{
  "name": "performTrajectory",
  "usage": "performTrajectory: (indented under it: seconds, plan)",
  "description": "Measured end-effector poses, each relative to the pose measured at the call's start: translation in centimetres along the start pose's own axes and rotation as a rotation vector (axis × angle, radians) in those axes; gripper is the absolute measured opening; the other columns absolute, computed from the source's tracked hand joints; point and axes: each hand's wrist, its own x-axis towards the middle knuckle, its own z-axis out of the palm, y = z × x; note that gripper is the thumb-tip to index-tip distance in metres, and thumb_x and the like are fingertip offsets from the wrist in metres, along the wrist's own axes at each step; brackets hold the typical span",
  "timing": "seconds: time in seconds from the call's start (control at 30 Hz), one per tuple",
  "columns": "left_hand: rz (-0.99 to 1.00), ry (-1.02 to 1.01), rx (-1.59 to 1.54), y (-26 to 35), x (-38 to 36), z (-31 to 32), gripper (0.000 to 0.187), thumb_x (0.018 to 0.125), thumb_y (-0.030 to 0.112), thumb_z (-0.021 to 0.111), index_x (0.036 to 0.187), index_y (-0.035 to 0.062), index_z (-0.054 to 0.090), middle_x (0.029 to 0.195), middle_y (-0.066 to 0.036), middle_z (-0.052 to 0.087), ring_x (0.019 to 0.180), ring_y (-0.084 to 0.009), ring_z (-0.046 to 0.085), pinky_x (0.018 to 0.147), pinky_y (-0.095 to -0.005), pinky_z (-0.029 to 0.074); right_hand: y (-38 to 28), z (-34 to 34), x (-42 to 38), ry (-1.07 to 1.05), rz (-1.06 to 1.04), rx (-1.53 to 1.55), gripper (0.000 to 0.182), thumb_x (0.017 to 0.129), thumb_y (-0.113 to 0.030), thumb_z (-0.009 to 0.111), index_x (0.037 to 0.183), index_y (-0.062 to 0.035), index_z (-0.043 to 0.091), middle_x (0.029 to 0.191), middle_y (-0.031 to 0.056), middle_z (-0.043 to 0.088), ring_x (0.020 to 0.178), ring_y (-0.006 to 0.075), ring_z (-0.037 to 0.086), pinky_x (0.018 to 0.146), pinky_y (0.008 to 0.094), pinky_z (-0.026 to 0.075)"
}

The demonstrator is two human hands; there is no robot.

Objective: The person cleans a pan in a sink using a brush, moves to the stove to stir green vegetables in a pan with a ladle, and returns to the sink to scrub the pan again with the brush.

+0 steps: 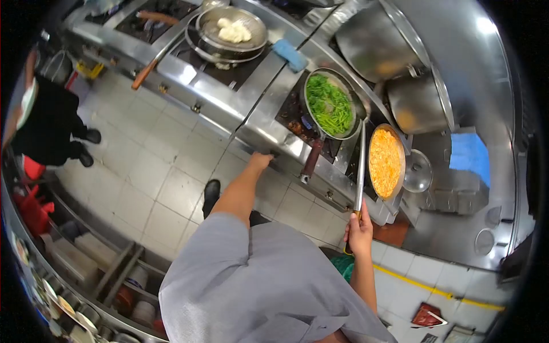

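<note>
My right hand (360,233) is closed around the long metal handle of a ladle (361,166). The ladle's head reaches the rim of a frying pan (321,137) with chopped green vegetables (329,106) in it. That pan sits on a burner, its dark handle pointing toward me. My left hand (262,160) is at the stove's front panel, fingers closed on a control knob (274,154) that they partly cover. Right of the ladle stands a pan of orange, chunky food (386,163).
Two large steel pots (380,43) stand behind the burners. Farther left, a strainer with pale food (233,31) rests over a pan. A blue cloth (290,55) lies on the stove edge. Another person (48,117) stands at the far left. A counter with containers (80,260) lies behind me.
</note>
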Motion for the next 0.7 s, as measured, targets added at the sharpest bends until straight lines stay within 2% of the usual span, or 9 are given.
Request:
performTrajectory:
  seconds: [0.07, 0.1, 0.17, 0.2, 0.27, 0.47, 0.7]
  plan:
    - [-0.015, -0.151, 0.143, 2.4, -1.6, -0.9, 0.055, 0.09, 0.041, 0.066, 0.112, -0.0091, 0.07, 0.12, -0.031, 0.066, 0.112, -0.0409, 0.065, 0.098, -0.0412, 0.049, 0.0, 0.2, 0.2, -0.011, -0.005, -0.027, 0.061, 0.104, -0.014, 0.054, 0.16, -0.019, 0.028, 0.069, 0.0007, 0.05, 0.05, 0.0084, 0.047, 0.042, 0.0261, 0.044]
    - [-0.025, -0.156, 0.129, 1.8, -1.0, -0.2, 0.055, 0.09, 0.041, 0.066, 0.112, -0.0091, 0.07, 0.12, -0.031, 0.066, 0.112, -0.0409, 0.065, 0.098, -0.0412, 0.049, 0.0, 0.3, 0.2, -0.005, -0.019, -0.017, 0.061, 0.104, -0.014, 0.054, 0.16, -0.019, 0.028, 0.069, 0.0008, 0.051, 0.05, 0.0085, 0.047, 0.041, 0.026, 0.044]
    - [0.144, -0.134, 0.397, 1.8, -0.3, 0.4, 0.052, 0.091, 0.044, 0.065, 0.109, -0.0049, 0.073, 0.12, -0.027, 0.067, 0.116, -0.0389, 0.063, 0.102, -0.0424, 0.047, -0.3, 0.7, 0.1, -0.012, -0.031, -0.025, 0.061, 0.105, -0.015, 0.054, 0.16, -0.0179, 0.028, 0.068, 0.0011, 0.051, 0.05, 0.0088, 0.048, 0.041, 0.026, 0.044]
    - [0.147, -0.136, 0.393, 2.1, -0.3, 0.4, 0.052, 0.091, 0.044, 0.065, 0.109, -0.0049, 0.073, 0.12, -0.027, 0.067, 0.116, -0.0389, 0.063, 0.102, -0.0424, 0.047, -0.6, 1.0, -0.1, -0.001, -0.034, -0.018, 0.061, 0.105, -0.015, 0.054, 0.16, -0.0168, 0.028, 0.068, 0.0013, 0.052, 0.05, 0.0089, 0.048, 0.041, 0.0259, 0.044]
    - [0.201, -0.134, 0.613, 2.8, -0.7, 0.1, 0.051, 0.093, 0.045, 0.063, 0.108, -0.0015, 0.074, 0.12, -0.023, 0.068, 0.117, -0.0379, 0.063, 0.101, -0.0422, 0.049, -1.3, 1.7, -0.5, 0.013, -0.038, -0.009, 0.061, 0.105, -0.015, 0.054, 0.16, -0.0156, 0.028, 0.068, 0.0015, 0.052, 0.05, 0.009, 0.048, 0.041, 0.0258, 0.044]
    - [0.097, -0.103, 0.567, 4.1, -1.5, -0.1, 0.047, 0.089, 0.044, 0.068, 0.105, 0.0, 0.076, 0.117, -0.021, 0.07, 0.114, -0.036, 0.065, 0.1, -0.0407, 0.051, -1.6, 2.4, -1.5, 0.101, -0.128, 0.036, 0.06, 0.104, -0.013, 0.053, 0.159, -0.0118, 0.028, 0.069, 0.0019, 0.053, 0.05, 0.0089, 0.049, 0.043, 0.0243, 0.044]
    - [0.073, -0.12, 0.491, 2.8, -0.5, 0.8, 0.044, 0.086, 0.038, 0.071, 0.106, -0.0007, 0.075, 0.114, -0.021, 0.071, 0.111, -0.036, 0.067, 0.097, -0.0395, 0.052, -0.5, 2.1, -2.0, 0.16, -0.216, 0.141, 0.059, 0.104, -0.011, 0.053, 0.158, -0.0103, 0.029, 0.071, 0.0026, 0.054, 0.052, 0.0084, 0.051, 0.044, 0.0234, 0.045]
